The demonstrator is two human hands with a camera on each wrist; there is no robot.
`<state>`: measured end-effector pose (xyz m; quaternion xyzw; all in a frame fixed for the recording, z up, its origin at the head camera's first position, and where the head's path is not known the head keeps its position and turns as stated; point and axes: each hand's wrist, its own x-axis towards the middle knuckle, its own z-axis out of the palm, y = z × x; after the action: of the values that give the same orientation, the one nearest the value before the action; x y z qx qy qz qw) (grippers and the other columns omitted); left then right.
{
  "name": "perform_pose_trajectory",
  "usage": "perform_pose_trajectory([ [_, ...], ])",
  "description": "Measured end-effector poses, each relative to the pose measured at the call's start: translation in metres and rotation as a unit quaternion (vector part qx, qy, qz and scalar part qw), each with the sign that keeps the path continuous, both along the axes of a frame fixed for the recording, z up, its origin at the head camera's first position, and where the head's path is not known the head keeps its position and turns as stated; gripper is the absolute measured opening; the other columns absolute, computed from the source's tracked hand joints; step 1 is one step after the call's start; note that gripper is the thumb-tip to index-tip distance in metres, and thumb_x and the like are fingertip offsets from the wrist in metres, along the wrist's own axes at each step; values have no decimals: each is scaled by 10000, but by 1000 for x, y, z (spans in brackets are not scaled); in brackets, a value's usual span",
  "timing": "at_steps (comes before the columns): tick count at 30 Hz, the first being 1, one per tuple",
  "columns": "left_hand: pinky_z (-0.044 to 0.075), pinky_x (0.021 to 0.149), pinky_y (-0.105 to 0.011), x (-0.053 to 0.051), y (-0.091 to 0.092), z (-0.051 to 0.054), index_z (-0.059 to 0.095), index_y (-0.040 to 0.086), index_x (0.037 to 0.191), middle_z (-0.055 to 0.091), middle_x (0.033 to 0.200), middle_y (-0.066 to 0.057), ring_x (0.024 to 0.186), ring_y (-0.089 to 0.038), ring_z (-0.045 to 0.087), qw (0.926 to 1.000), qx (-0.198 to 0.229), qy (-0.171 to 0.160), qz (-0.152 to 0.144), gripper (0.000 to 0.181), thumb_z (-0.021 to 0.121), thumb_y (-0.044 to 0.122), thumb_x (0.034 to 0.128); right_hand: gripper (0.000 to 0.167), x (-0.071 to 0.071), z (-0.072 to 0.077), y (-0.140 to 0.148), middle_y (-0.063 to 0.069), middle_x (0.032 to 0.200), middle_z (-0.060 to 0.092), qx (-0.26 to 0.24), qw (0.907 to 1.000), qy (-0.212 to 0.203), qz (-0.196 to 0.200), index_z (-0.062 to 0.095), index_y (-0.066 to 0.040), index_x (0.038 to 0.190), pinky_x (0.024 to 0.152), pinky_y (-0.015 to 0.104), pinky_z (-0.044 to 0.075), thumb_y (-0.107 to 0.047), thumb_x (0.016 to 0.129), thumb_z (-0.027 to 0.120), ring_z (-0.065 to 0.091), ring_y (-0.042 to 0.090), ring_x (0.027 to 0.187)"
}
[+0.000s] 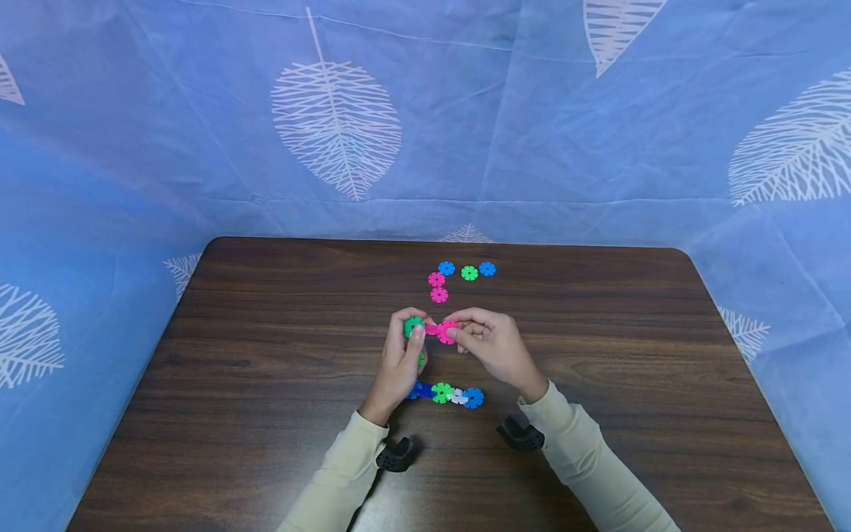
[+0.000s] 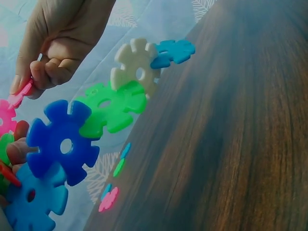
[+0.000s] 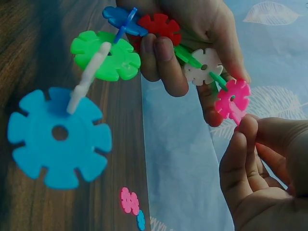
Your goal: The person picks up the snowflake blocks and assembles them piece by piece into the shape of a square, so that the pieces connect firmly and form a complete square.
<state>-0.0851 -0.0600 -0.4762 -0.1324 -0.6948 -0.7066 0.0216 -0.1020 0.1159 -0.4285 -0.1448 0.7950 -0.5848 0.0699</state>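
Note:
Both hands hold one chain of notched plastic discs above the table. My left hand (image 1: 401,356) grips its middle, with red, green and white discs among the fingers in the right wrist view. A pink disc (image 3: 233,98) joins on there, near the left fingertips. My right hand (image 1: 497,346) pinches another pink disc (image 1: 448,332) at this end, slotted edge-on to the first or touching it; I cannot tell which. From the left hand the other end hangs free: a dark blue disc (image 2: 65,142), a green disc (image 2: 111,107), a white disc (image 2: 137,65) and a light blue disc (image 3: 59,137).
Loose discs lie farther back on the dark wooden table (image 1: 299,310): two pink discs (image 1: 437,288), a green disc (image 1: 469,273) and two blue discs, one at the right (image 1: 487,269). A blue leaf-patterned cloth (image 1: 465,133) hangs behind the table.

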Motion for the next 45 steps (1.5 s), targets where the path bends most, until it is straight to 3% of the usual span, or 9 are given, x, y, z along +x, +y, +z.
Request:
perform_pose_trajectory([
  [6,335,419,-163,2,-3,3,329,-33,1229,516,1114,-213,471,-153,382,9999,-47,-71,-126,217,300,44,1028,201,1,-1,-3,147,840,700,52,10000,58,-26,682,-6,1027,624,335,574,-144,882,667,645,224,637],
  [13,338,420,-170,8,-5,25,303,-82,1180,490,1095,-254,479,-317,365,9993,47,60,-366,186,265,9,1022,185,-1,-4,-5,139,812,703,1,9999,154,-28,698,-19,1007,600,334,558,-156,890,656,633,205,622],
  [15,337,420,-170,9,-5,26,300,-89,1183,490,1099,-261,477,-319,364,9992,42,63,-395,190,266,3,1020,181,-1,-6,-6,136,804,701,-16,9998,171,-28,699,-19,1006,590,335,553,-153,893,652,629,226,621],
  [21,324,410,-155,9,-2,26,311,-102,1175,496,1083,-268,453,-89,366,9996,71,82,-267,188,289,-9,1014,190,-2,-8,-7,146,823,704,-30,9997,220,-48,696,-7,1012,598,356,564,-146,890,654,632,316,640],
  [29,412,364,-328,5,2,13,405,-76,1116,561,884,-140,414,-357,389,9983,526,-168,171,172,454,19,981,192,-3,-8,-5,129,857,712,214,9997,73,-53,696,-29,1010,632,318,578,-160,871,680,647,304,655],
  [35,420,377,-346,-2,1,-4,414,-39,1071,575,991,-136,416,-183,431,9964,790,-270,157,187,506,94,977,213,-5,-6,0,126,885,718,338,9990,-18,297,681,-25,1053,660,271,576,-146,877,672,663,209,664],
  [37,415,381,-317,-4,0,-6,411,-43,1080,575,1019,-183,434,-116,433,9965,784,-240,128,200,498,109,983,238,-9,-7,5,132,891,715,364,9982,-126,451,668,-16,1079,675,309,581,-155,886,664,669,268,694],
  [40,395,386,-273,-5,-2,-4,427,-50,1129,570,1035,-235,448,-90,420,9976,638,-235,143,203,466,97,994,270,-17,-9,13,187,918,699,397,9967,-285,648,651,-1,1106,692,365,582,-189,913,632,659,352,728],
  [45,390,390,-272,1,-6,13,458,-74,1160,558,1018,-266,449,-121,411,9989,326,-281,183,206,422,52,1002,268,-34,-18,21,223,931,681,764,9950,-235,606,654,25,1080,678,384,582,-196,946,585,653,357,724],
])
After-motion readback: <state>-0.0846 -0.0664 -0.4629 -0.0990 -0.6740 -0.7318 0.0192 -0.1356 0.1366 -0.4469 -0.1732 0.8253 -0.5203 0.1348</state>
